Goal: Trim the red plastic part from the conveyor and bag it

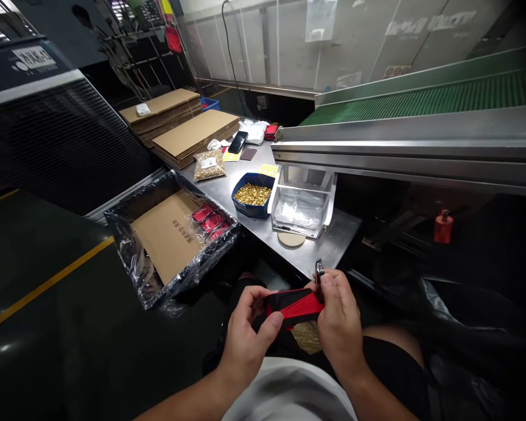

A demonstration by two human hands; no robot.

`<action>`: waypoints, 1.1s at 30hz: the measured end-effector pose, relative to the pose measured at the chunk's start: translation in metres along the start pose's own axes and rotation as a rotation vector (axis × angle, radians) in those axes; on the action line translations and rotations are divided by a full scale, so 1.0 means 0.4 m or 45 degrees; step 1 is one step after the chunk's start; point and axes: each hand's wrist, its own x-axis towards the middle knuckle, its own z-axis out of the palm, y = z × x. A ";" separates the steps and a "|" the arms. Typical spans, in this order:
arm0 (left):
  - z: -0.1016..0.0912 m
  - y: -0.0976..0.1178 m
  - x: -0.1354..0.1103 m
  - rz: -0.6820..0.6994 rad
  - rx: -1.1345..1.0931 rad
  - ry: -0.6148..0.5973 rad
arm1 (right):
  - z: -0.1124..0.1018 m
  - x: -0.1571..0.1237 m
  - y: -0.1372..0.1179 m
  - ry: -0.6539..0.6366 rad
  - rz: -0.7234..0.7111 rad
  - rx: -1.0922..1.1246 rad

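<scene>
Over my lap both hands grip a red and black plastic part. My left hand pinches its left end between thumb and fingers. My right hand closes round its right end, where a small dark metal piece sticks up above the fingers. A blue bin of small brass pieces and a clear plastic box stand on the steel table beyond my hands.
A plastic-lined carton with cardboard and red parts sits left of the table. Flat cardboard stacks, a bag of brass pieces and a phone lie further back. A green conveyor runs at right. A round tan disc lies near the table edge.
</scene>
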 end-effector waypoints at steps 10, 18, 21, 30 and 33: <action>-0.012 0.033 0.012 0.085 0.307 -0.067 | -0.015 0.051 0.017 -0.072 0.045 -0.075; -0.014 0.001 0.022 0.139 0.493 0.029 | -0.011 0.021 -0.005 -0.290 -0.209 -0.316; -0.020 0.022 0.047 0.051 0.417 -0.086 | -0.017 0.019 -0.007 -0.483 -0.302 -0.362; -0.026 0.043 0.066 -0.358 -0.324 -0.471 | -0.003 -0.022 -0.009 -0.223 -0.476 0.100; -0.027 0.050 0.055 -0.321 -0.303 -0.429 | 0.002 -0.022 -0.007 -0.002 -0.450 0.326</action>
